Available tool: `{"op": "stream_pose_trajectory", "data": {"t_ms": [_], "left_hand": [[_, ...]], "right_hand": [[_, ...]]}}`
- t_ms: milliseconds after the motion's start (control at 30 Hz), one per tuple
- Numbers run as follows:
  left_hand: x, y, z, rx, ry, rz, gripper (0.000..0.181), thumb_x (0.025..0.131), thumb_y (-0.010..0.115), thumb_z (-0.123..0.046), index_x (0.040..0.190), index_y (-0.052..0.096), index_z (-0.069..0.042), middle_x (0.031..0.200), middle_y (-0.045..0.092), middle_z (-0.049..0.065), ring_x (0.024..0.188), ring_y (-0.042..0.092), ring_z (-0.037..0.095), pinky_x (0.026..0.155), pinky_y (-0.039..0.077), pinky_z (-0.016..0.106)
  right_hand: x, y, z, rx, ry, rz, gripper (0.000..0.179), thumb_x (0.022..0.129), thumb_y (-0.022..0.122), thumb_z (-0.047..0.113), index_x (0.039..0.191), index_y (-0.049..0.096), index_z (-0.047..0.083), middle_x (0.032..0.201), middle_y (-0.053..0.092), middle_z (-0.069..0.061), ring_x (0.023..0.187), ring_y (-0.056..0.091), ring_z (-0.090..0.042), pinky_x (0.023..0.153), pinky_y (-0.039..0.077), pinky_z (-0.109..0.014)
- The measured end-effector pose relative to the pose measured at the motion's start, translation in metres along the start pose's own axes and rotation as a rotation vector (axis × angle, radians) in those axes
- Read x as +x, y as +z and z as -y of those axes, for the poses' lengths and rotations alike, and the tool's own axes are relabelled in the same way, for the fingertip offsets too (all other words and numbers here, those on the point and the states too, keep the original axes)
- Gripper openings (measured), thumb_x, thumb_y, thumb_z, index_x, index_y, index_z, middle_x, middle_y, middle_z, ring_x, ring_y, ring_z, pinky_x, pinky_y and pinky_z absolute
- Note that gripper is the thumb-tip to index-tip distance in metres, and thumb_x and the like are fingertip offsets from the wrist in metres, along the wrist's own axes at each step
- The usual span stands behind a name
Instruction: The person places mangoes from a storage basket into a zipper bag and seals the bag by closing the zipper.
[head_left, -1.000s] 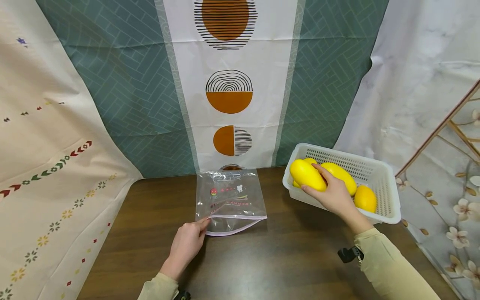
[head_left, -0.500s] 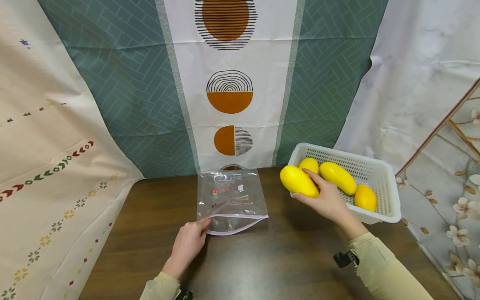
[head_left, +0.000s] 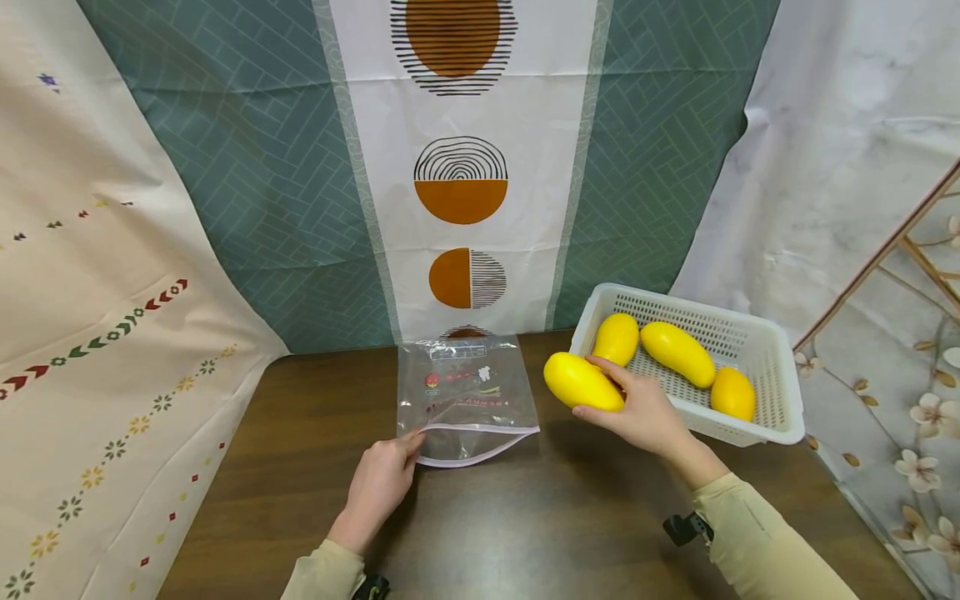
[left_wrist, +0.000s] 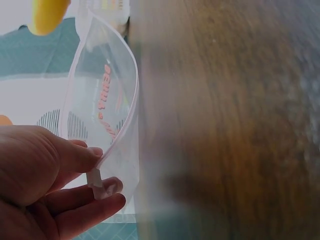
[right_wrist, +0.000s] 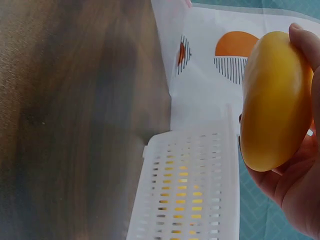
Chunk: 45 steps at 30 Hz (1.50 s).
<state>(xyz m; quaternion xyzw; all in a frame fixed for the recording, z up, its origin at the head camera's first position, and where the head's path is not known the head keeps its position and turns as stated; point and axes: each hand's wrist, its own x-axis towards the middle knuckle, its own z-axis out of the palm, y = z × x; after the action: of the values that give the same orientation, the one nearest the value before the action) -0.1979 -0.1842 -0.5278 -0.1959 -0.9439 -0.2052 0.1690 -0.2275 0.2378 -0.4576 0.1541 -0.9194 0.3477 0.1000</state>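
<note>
My right hand (head_left: 641, 417) grips a yellow mango (head_left: 582, 382) by its right end, held up just left of the basket. In the right wrist view the mango (right_wrist: 277, 102) lies between thumb and fingers. My left hand (head_left: 381, 479) pinches the left corner of a clear zip bag (head_left: 468, 392). The bag has a pink zip edge and red print, and its mouth gapes toward me. The left wrist view shows thumb and fingertips on the corner of the bag (left_wrist: 102, 92), with the mouth parted.
A white perforated basket (head_left: 776, 383) stands at the right on the brown wooden table (head_left: 300, 433). Inside are a mango (head_left: 617, 339) at the left, a longer one (head_left: 678, 354) mid-basket and another (head_left: 733, 394) at the right. Patterned cloths (head_left: 292, 208) hang behind and at the sides.
My right hand has carried the mango out of the basket, leftward and slightly down toward the bag. The left hand has stayed at the bag's corner.
</note>
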Motion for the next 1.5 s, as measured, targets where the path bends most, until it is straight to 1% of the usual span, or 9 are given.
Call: {"op": "stream_pose_trajectory", "data": {"t_ms": [133,333,600,800,967,1033,1167,1300,1500], "left_hand": [[0.001,0.0,-0.002,-0.004,0.007,-0.008,0.035,0.087,0.08,0.01,0.12,0.081,-0.002,0.123,0.078,0.011,0.102,0.078,0.034,0.077,0.064,0.05],[0.002,0.003,-0.003,0.002,0.014,-0.017,0.033,0.087,0.081,0.008,0.119,0.082,-0.002,0.121,0.078,0.012,0.102,0.078,0.033,0.079,0.065,0.049],[0.002,0.004,-0.006,0.001,0.02,-0.021,0.033,0.086,0.082,0.008,0.118,0.082,-0.003,0.12,0.079,0.013,0.101,0.079,0.034,0.078,0.065,0.048],[0.002,0.005,-0.006,-0.001,0.009,-0.011,0.034,0.087,0.083,0.007,0.119,0.082,-0.002,0.121,0.078,0.013,0.101,0.078,0.034,0.079,0.065,0.048],[0.003,0.005,-0.006,0.0,0.002,-0.011,0.033,0.087,0.083,0.006,0.119,0.082,-0.003,0.121,0.078,0.013,0.101,0.078,0.035,0.079,0.065,0.048],[0.003,0.005,-0.006,0.0,0.001,-0.011,0.033,0.088,0.083,0.006,0.119,0.082,-0.003,0.121,0.078,0.014,0.101,0.078,0.035,0.079,0.065,0.049],[0.004,0.004,-0.006,-0.001,0.0,-0.011,0.032,0.088,0.082,0.006,0.119,0.082,-0.003,0.121,0.078,0.014,0.102,0.078,0.035,0.08,0.065,0.049],[0.003,0.004,-0.006,-0.004,-0.004,-0.012,0.032,0.088,0.082,0.006,0.119,0.082,-0.003,0.121,0.078,0.013,0.102,0.078,0.035,0.081,0.064,0.049],[0.003,0.003,-0.006,-0.001,-0.003,-0.016,0.033,0.088,0.081,0.007,0.119,0.082,-0.003,0.12,0.079,0.012,0.102,0.078,0.034,0.082,0.064,0.05]], "right_hand": [[-0.003,0.003,-0.001,-0.003,-0.008,0.011,0.082,0.086,0.087,0.056,0.155,0.058,0.02,0.117,0.073,-0.004,0.086,0.057,-0.019,0.075,0.049,-0.037],[-0.006,0.006,0.004,-0.01,-0.024,0.036,0.084,0.086,0.086,0.057,0.155,0.057,0.019,0.112,0.073,-0.002,0.084,0.057,-0.017,0.073,0.049,-0.036],[-0.012,0.013,0.007,-0.028,-0.045,0.047,0.09,0.084,0.086,0.064,0.157,0.056,0.02,0.133,0.071,-0.002,0.092,0.06,-0.016,0.079,0.052,-0.036],[-0.016,0.019,0.014,-0.028,-0.08,0.058,0.088,0.083,0.087,0.063,0.155,0.059,0.02,0.135,0.071,0.002,0.092,0.061,-0.012,0.08,0.054,-0.036],[-0.02,0.024,0.023,-0.061,-0.107,0.086,0.088,0.082,0.086,0.065,0.154,0.06,0.021,0.12,0.074,0.005,0.083,0.059,-0.009,0.071,0.052,-0.032],[-0.021,0.026,0.026,-0.075,-0.111,0.102,0.088,0.082,0.084,0.067,0.154,0.06,0.022,0.117,0.075,0.007,0.081,0.058,-0.007,0.07,0.051,-0.03],[-0.023,0.029,0.032,-0.082,-0.134,0.124,0.089,0.082,0.083,0.07,0.154,0.06,0.022,0.122,0.074,0.008,0.083,0.06,-0.006,0.071,0.051,-0.03],[-0.024,0.033,0.038,-0.09,-0.164,0.139,0.088,0.082,0.083,0.07,0.154,0.06,0.026,0.121,0.074,0.011,0.086,0.061,-0.005,0.073,0.053,-0.03],[-0.029,0.037,0.047,-0.118,-0.232,0.165,0.087,0.083,0.08,0.074,0.154,0.059,0.028,0.122,0.074,0.007,0.095,0.065,-0.007,0.077,0.056,-0.034]]}}
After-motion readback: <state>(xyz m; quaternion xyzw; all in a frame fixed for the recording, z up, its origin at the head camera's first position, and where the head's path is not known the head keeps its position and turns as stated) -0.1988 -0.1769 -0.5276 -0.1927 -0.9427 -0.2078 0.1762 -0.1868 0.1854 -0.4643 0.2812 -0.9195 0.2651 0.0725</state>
